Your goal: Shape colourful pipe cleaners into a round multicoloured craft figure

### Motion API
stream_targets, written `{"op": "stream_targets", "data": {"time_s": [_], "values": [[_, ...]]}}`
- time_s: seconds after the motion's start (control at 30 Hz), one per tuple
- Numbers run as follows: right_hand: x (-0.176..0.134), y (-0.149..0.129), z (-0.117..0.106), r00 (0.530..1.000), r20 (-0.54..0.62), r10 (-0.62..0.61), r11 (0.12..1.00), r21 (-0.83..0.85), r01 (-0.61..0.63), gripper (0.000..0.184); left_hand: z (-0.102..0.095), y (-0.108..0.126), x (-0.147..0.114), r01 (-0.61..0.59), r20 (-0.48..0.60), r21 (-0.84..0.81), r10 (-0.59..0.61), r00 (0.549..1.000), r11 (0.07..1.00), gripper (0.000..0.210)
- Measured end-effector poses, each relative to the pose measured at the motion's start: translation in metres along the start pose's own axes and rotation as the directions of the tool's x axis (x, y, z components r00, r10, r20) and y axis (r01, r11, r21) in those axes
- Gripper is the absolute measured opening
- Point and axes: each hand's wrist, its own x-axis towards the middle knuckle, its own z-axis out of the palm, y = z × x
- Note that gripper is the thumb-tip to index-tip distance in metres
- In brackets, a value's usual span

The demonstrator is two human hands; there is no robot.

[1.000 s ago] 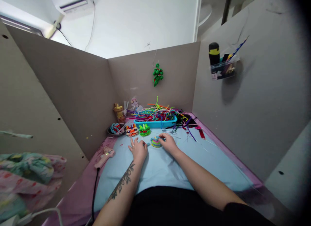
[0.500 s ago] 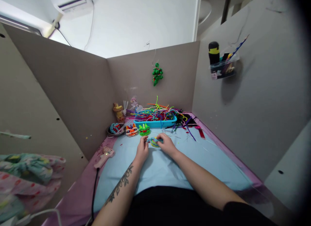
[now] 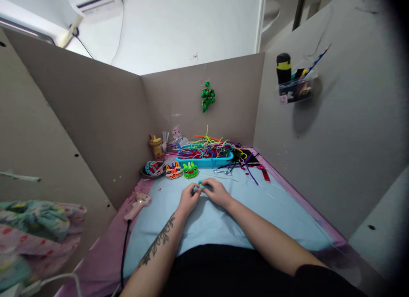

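Between my two hands is a small blue and yellow pipe-cleaner piece (image 3: 200, 184), mostly covered by fingers. My left hand (image 3: 189, 198) pinches its left side. My right hand (image 3: 217, 191) grips it from the right, with the fingertips of both hands close together. Just beyond them on the blue cloth sit a green pipe-cleaner lion head (image 3: 191, 170) and an orange and white one (image 3: 173, 171). A pair of metal pliers or scissors (image 3: 223, 172), too small to tell, lies beyond my right hand.
A blue tray (image 3: 204, 162) heaped with coloured pipe cleaners stands at the back. At left are a dark bowl (image 3: 152, 174), a cup (image 3: 156, 148) and a pink glue gun (image 3: 138, 205) with a black cord. Grey panels (image 3: 204, 71) surround the table.
My left hand has moved right and its fingers have closed in beside the right hand's. The blue and yellow piece is now more hidden. The view has shifted slightly.
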Motion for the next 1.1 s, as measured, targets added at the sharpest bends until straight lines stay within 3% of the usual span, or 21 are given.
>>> {"op": "stream_targets", "data": {"time_s": [0.5, 1.1], "values": [[0.0018, -0.0083, -0.0062, 0.995, -0.097, -0.028, 0.999, -0.020, 0.027, 0.010, 0.0025, -0.0072, 0.0027, -0.028, 0.028, -0.079, 0.031, 0.999, 0.996, 0.020], [0.0008, -0.0047, -0.0029, 0.996, -0.083, -0.034, 0.998, -0.057, 0.029, 0.005, 0.0022, -0.0055, 0.0006, -0.118, -0.042, 0.057, 0.121, 0.992, 0.991, 0.015]]}}
